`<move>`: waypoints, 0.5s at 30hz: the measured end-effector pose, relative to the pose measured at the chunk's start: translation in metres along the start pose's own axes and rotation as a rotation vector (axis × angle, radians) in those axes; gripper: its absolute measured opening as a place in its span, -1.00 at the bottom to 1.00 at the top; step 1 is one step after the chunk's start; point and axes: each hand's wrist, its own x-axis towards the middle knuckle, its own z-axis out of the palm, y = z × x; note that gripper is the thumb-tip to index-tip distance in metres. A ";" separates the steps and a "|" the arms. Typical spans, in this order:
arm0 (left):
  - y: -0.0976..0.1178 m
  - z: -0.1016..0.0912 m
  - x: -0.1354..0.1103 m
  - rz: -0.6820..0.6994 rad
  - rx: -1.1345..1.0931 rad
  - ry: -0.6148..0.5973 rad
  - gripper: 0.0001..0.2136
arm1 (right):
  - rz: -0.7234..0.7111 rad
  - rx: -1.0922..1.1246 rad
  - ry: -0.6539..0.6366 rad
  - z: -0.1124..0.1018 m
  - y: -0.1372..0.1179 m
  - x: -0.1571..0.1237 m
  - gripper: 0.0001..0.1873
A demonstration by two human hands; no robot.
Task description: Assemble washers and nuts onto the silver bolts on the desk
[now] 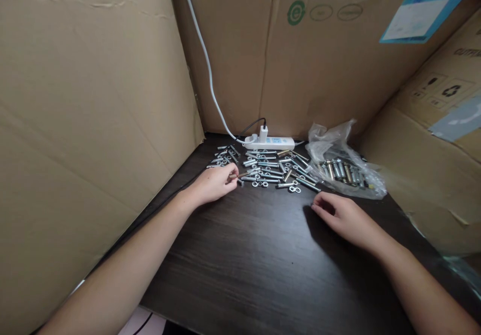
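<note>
A heap of silver bolts, nuts and washers point(268, 170) lies on the dark wooden table point(263, 255) near its far edge. My left hand point(215, 183) rests at the heap's left side, fingers pinched on one bolt point(242, 175) that points right. My right hand point(340, 216) lies on the table below the heap's right end, fingers loosely curled, fingertips on the wood, nothing visibly in it. A crumpled clear plastic bag point(343, 167) holding more bolts sits just beyond my right hand.
Cardboard boxes wall the table in: left point(86, 114), back point(300, 54) and right point(432, 139). A white power strip point(270, 142) with a plugged charger lies behind the heap, its white cable point(205, 54) running up the back corner.
</note>
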 end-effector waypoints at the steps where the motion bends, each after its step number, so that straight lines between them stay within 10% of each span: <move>1: 0.003 0.000 -0.001 0.007 -0.056 0.014 -0.85 | -0.007 0.047 0.005 0.001 -0.003 0.000 -0.80; 6: 0.018 0.005 -0.005 0.099 -0.304 0.031 -0.89 | -0.055 0.435 -0.043 0.018 -0.034 -0.003 -0.77; 11: 0.041 0.017 -0.008 0.148 -0.661 0.019 -0.97 | 0.153 1.285 0.008 0.035 -0.064 -0.007 -0.86; 15: 0.069 0.026 -0.011 0.178 -0.943 -0.031 -0.95 | 0.256 1.469 -0.014 0.040 -0.072 -0.006 -0.91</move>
